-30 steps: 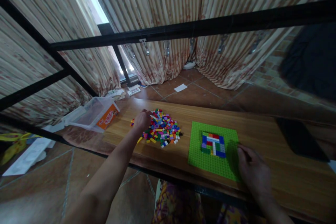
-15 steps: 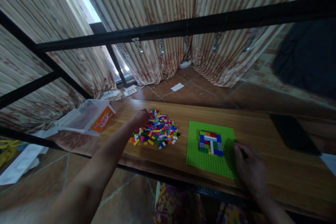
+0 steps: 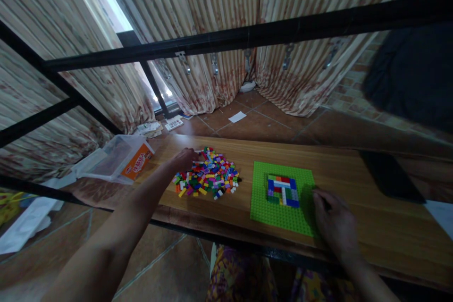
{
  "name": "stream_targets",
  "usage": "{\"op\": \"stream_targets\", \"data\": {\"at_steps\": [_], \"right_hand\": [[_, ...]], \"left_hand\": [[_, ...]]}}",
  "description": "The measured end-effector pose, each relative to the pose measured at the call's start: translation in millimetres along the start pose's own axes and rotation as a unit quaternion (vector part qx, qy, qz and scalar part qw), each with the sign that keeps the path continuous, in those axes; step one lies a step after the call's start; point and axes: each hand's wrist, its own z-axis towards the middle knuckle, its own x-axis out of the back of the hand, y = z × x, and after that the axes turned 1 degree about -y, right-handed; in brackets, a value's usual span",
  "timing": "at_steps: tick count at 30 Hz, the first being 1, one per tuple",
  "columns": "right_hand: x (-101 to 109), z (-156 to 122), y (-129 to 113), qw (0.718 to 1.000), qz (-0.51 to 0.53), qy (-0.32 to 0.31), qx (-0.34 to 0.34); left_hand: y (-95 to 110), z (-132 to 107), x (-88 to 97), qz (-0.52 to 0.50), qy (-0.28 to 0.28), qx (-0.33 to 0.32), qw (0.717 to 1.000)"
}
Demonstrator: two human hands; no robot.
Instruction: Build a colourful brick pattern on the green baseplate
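A pile of small coloured bricks [image 3: 209, 177] lies on the wooden table [image 3: 354, 184]. My left hand [image 3: 184, 158] rests at the pile's far left edge, fingers curled into the bricks; what they hold is hidden. To the right lies a green baseplate [image 3: 279, 210] with a square patch of coloured bricks [image 3: 282, 190] built on it. My right hand [image 3: 333, 224] lies on the baseplate's right edge, fingers bent, pressing it to the table.
A clear plastic box with an orange label [image 3: 120, 159] sits at the table's left end. A dark flat object [image 3: 387, 175] lies at the right. A black metal bar [image 3: 247, 37] crosses overhead. Curtains, tiled floor and papers lie beyond.
My left hand has shifted from the pile's middle-left to its far left edge. The right hand stays on the baseplate's edge. The view has drifted slightly.
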Motion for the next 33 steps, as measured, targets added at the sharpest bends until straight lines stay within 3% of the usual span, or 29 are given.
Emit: {"op": "stream_targets", "data": {"at_steps": [12,25,33], "right_hand": [[0,1,-1,1.000,0.000,0.003,0.006],[-2,0,2,1.000,0.008,0.003,0.010],[-2,0,2,1.000,0.002,0.009,0.007]], "left_hand": [[7,2,-0.1,0.024,-0.004,0.030,0.999],[27,18,-5.7,-0.044,0.083,0.110,0.990],[19,23,-11.3,-0.082,0.074,0.121,0.986]]}}
